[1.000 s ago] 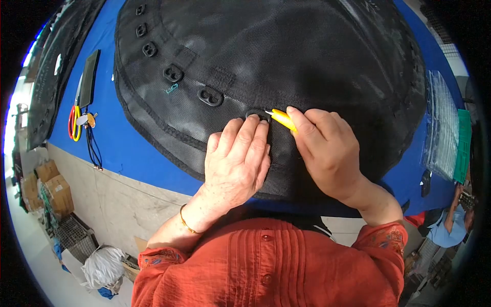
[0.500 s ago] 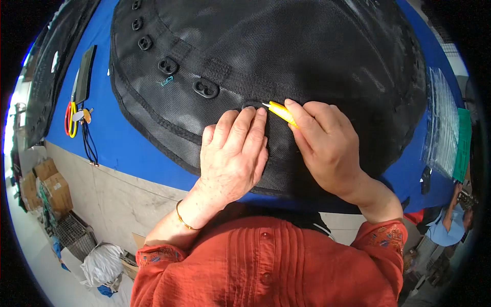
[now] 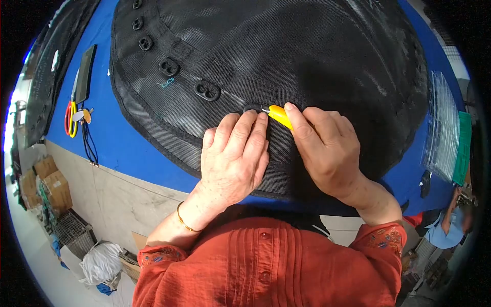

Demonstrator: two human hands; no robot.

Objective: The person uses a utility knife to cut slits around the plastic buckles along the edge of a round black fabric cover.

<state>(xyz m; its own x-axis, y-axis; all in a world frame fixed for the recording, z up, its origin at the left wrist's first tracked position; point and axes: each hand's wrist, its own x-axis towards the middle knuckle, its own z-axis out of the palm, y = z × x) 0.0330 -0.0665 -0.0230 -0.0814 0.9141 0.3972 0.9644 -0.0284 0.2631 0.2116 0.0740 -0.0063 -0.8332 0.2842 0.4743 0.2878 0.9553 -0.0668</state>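
My right hand (image 3: 330, 146) is closed around a small yellow-handled tool (image 3: 280, 115) with a short, thin metal tip. The tip points left and meets the edge of a black oval plastic fitting (image 3: 251, 108). My left hand (image 3: 232, 158) lies palm down on black mesh fabric (image 3: 307, 61), fingers stretched out, with its fingertips on that fitting; the thumb is mostly hidden. Similar two-holed black fittings (image 3: 207, 90) run in a curved row along the fabric's border. A bit of teal thread (image 3: 167, 82) lies beside one of them.
A blue table cover (image 3: 148, 176) lies under the fabric. Scissors with red and yellow handles (image 3: 72, 119) are at the left. Clear plastic strips (image 3: 441, 128) and a green piece (image 3: 462, 148) lie at the right edge. Cardboard boxes (image 3: 57, 190) stand on the floor; another person (image 3: 446, 227) is at right.
The yellow tool has turned slightly in my right hand and shows more of its broad side. Its tip stays near the same fitting. My left hand has barely moved.
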